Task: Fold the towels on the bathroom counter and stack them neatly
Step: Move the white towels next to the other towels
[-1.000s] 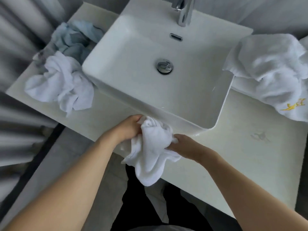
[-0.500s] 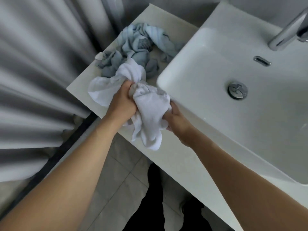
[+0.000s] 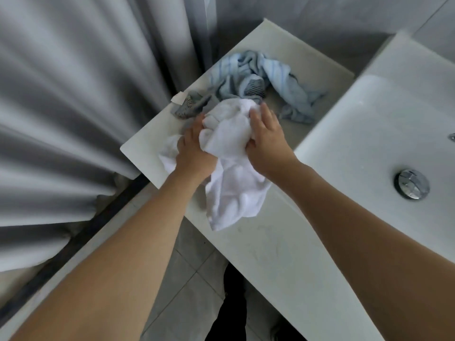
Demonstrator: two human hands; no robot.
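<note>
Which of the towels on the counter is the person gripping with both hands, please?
The white towel, bunched between the left hand and right hand. The blue towel lies untouched behind it.

- On the counter [image 3: 278, 252], at centre: bunched towel [image 3: 231, 183], one end hanging past the front edge.
- At 9 o'clock of that towel, left hand [image 3: 194, 156]; at 3 o'clock, right hand [image 3: 267, 146]; both gripping it.
- At 12 o'clock, just behind: second crumpled towel [image 3: 258, 82].
- At 3 o'clock, well apart: sink [image 3: 369, 134], drain [image 3: 411, 184] inside.
- At 9 o'clock, beside the counter: curtain [image 3: 73, 107].
</note>
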